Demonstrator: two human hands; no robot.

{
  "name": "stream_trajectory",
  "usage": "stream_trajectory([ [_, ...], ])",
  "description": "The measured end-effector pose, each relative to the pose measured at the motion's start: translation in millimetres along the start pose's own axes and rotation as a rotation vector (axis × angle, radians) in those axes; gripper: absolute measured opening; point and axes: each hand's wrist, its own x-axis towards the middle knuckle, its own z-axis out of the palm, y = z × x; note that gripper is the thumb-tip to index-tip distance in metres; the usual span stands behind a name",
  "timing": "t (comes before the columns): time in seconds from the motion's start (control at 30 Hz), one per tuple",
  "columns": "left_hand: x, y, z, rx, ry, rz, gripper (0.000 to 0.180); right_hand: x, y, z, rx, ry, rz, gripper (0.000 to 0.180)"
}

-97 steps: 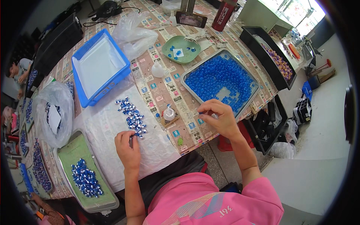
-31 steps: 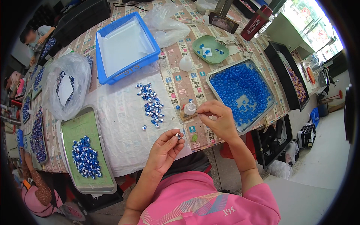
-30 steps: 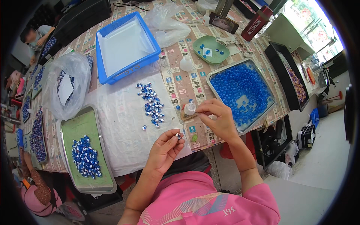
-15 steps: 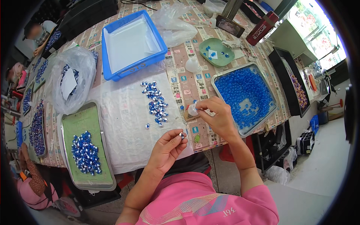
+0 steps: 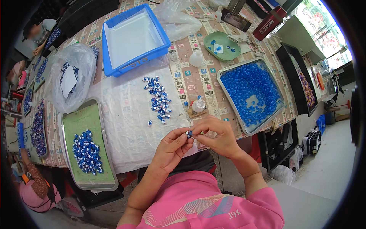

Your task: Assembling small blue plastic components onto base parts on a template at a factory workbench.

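Observation:
Close to my body, at the table's near edge, my left hand [image 5: 168, 150] pinches a small blue-and-white bead [image 5: 189, 134] between thumb and fingers. My right hand [image 5: 216, 136] meets it there, fingertips closed against the bead; whatever else they may hold is too small to make out. Just beyond the hands stands a small white jar [image 5: 198, 105] on a little wooden block [image 5: 191, 113]. A loose pile of blue-and-white beads [image 5: 160, 100] lies on the white sheet [image 5: 126, 126] to the left of the jar.
At right is a metal tray [image 5: 249, 133] of clear blue beads [image 5: 244, 87]. A green-lined tray [image 5: 68, 133] with finished-looking beads [image 5: 87, 152] sits left. Farther back are a blue bin [image 5: 108, 57], a green dish [image 5: 225, 56], a white bottle [image 5: 196, 59] and a red flask [image 5: 269, 23].
My right hand has left the white jar and come down and left to the bead in my left hand. The left hand has stayed nearly in place.

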Motion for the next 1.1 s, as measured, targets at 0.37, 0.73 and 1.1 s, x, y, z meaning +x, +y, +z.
stream_trajectory([
  [0.37,0.6,-7.4,-3.8,0.049,0.030,0.005,0.023,-1.9,1.7,-8.0,0.079,-0.086,0.133,0.012],
  [0.73,4.3,-8.4,-0.4,0.029,0.029,-0.058,0.021,5.8,8.2,-19.7,0.156,-0.196,0.134,0.013],
  [1.1,0.9,-9.7,19.0,0.062,0.000,-0.019,0.016,0.5,9.1,-55.5,0.144,-0.200,0.011,0.023],
])
